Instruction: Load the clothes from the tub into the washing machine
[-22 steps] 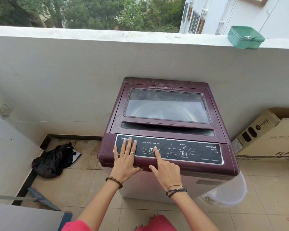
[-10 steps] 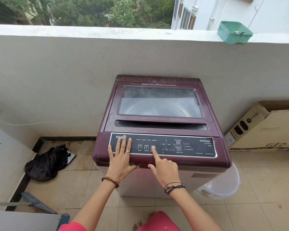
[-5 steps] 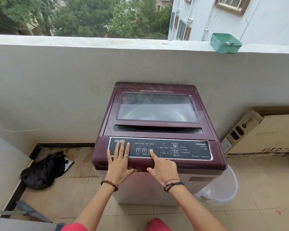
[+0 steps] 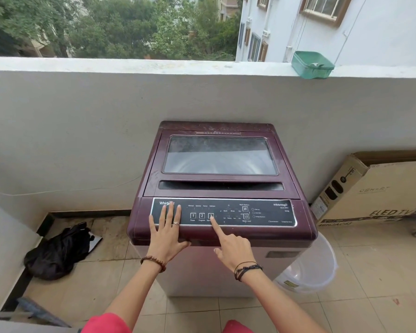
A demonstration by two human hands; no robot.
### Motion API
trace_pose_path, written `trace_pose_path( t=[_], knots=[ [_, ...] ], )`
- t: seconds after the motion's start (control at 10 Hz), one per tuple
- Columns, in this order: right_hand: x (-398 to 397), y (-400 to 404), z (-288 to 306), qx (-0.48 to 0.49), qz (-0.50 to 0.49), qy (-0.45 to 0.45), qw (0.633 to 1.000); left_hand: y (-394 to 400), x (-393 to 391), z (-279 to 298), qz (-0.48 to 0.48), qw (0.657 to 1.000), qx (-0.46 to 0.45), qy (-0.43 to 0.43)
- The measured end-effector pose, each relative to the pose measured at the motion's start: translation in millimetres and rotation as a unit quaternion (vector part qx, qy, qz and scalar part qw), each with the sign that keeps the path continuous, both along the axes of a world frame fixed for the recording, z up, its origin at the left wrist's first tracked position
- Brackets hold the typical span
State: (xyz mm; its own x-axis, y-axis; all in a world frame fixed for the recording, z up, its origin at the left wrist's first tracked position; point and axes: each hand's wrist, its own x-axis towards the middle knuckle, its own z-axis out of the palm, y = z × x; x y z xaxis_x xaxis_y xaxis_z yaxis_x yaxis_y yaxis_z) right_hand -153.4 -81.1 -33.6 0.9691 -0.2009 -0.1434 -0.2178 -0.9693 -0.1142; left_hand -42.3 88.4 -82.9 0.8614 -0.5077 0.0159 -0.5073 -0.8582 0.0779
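Observation:
A maroon top-loading washing machine [image 4: 221, 188] stands against the balcony wall, its glass-windowed lid [image 4: 220, 156] closed. My left hand [image 4: 168, 233] rests flat on the left end of the black control panel [image 4: 262, 213], fingers straight. My right hand [image 4: 231, 247] points with a straight index finger whose tip presses the button marked 3; its other fingers are curled. A translucent white tub [image 4: 310, 270] sits on the floor at the machine's right front corner, partly hidden behind it. No clothes show in it.
A black bag [image 4: 55, 251] lies on the tiled floor to the left. A large cardboard TV box [image 4: 375, 188] leans against the wall on the right. A green basket [image 4: 312, 64] sits on the parapet [image 4: 130, 66].
The view has tilted up and drawn back a little. Both hands stay on the control panel, the right index finger still at the numbered buttons.

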Motion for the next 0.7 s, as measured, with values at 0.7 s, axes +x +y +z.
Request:
trace_pose_path(
  t=[0.7],
  knots=[
    [9, -64, -31, -0.1, 0.041, -0.257, 0.96, -15, -32, -5, -0.021, 0.989, -0.087, -0.119]
  ],
)
